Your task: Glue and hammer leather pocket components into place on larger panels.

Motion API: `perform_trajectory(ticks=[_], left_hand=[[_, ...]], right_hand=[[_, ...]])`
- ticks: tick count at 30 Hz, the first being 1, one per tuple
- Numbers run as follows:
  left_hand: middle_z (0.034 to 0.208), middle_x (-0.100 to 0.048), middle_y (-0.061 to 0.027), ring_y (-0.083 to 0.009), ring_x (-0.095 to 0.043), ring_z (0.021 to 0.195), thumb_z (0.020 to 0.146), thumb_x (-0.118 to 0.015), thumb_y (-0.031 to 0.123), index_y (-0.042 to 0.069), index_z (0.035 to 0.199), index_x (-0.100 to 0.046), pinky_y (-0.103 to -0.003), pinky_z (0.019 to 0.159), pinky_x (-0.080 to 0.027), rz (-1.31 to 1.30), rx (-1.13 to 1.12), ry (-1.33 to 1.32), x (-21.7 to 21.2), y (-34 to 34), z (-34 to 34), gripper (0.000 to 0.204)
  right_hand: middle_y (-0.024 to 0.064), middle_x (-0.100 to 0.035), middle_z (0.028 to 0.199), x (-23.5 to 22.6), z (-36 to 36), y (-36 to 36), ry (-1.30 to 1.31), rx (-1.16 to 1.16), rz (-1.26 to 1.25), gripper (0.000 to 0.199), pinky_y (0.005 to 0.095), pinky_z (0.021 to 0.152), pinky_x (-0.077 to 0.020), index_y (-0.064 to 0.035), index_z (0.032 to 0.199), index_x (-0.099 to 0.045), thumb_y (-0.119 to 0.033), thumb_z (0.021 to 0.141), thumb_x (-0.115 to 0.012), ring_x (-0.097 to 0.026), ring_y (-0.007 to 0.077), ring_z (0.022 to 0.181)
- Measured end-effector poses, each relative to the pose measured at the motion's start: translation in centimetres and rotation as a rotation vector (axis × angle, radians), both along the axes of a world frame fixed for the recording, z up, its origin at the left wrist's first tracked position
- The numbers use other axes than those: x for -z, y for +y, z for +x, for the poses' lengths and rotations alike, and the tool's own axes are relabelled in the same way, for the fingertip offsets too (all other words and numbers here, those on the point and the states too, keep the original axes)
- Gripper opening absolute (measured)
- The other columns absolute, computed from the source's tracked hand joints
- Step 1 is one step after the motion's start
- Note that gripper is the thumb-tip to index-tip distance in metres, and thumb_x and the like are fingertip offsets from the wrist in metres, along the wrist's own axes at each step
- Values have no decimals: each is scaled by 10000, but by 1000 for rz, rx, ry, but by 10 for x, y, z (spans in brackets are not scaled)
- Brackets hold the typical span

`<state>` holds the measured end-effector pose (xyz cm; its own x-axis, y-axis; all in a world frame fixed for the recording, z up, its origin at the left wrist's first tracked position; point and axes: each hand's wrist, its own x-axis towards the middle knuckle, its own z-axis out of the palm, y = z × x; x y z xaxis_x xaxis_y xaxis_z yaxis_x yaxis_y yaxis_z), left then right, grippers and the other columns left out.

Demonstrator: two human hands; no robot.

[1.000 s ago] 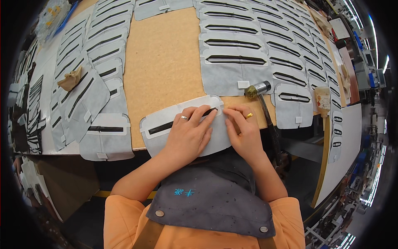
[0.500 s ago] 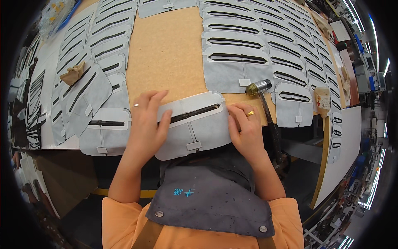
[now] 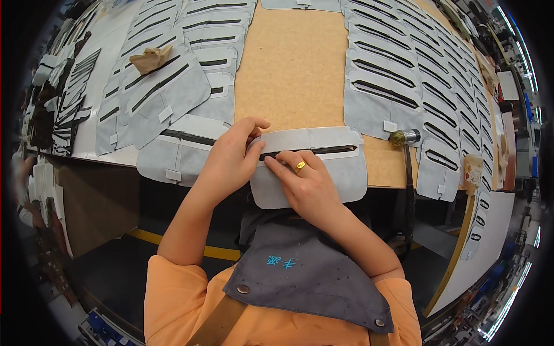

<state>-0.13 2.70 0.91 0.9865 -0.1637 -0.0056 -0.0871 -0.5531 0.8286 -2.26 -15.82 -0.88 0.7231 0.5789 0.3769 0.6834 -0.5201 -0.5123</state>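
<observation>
A grey fabric panel (image 3: 340, 176) lies before me at the table's front edge. A pale band runs across its top, with a long black strip (image 3: 332, 151) set in a slot there. My left hand (image 3: 235, 153) is closed at the panel's left end, thumb and bent fingers together by the end of the strip. From the right, my right hand (image 3: 311, 183), with a gold ring, reaches across the panel. Its thumb and index finger are pinched at the strip's left part, close to the left thumb. What lies between the fingertips is mostly hidden.
Overlapping rows of similar grey panels (image 3: 378, 112) cover the right and left of the brown board (image 3: 288, 63). A hammer (image 3: 405, 137) lies to the right, its handle past the edge. Near it stands a glue-stained container (image 3: 473, 171). A crumpled brown piece (image 3: 150, 60) rests on the left panels.
My right hand has moved left from the panel's right edge to the black strip beside my left hand. The left fingers have drawn in. The whole view has shifted.
</observation>
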Motion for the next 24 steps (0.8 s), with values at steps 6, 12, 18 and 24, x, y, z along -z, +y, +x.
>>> perform_trajectory(ticks=[6,12,18,24], left_hand=[[871,-568,-61,-93,-541,735,908,-531,-18,-4,1053,-516,-237,630,-454,-393,-98,265,-6,0,-3,147],[874,-573,-71,-110,-566,809,894,-536,-31,-3,1037,-515,-241,687,-460,-218,-56,79,1,1,-1,147],[883,-595,-112,-202,-593,805,867,-550,-41,-11,1015,-546,-298,721,-484,-79,9,-81,4,4,2,151],[889,-584,-109,-219,-596,801,854,-562,-47,-7,962,-568,-305,698,-482,-63,39,-122,7,5,4,116]], right_hand=[[53,-571,1066,-1,-2,2,-4,28,-49,389,363,829,-461,-19,1125,-632,-39,737,-623,-549,232,964],[35,-565,1066,-2,2,1,72,24,-2,404,369,829,-450,-65,1141,-633,-42,737,-632,-535,232,970],[29,-561,1061,-6,3,2,66,16,-49,406,365,827,-449,-70,1147,-633,-49,741,-638,-528,235,942],[36,-546,1089,-12,1,7,-34,3,-213,426,342,819,-447,-60,1174,-617,-76,748,-614,-515,206,946]])
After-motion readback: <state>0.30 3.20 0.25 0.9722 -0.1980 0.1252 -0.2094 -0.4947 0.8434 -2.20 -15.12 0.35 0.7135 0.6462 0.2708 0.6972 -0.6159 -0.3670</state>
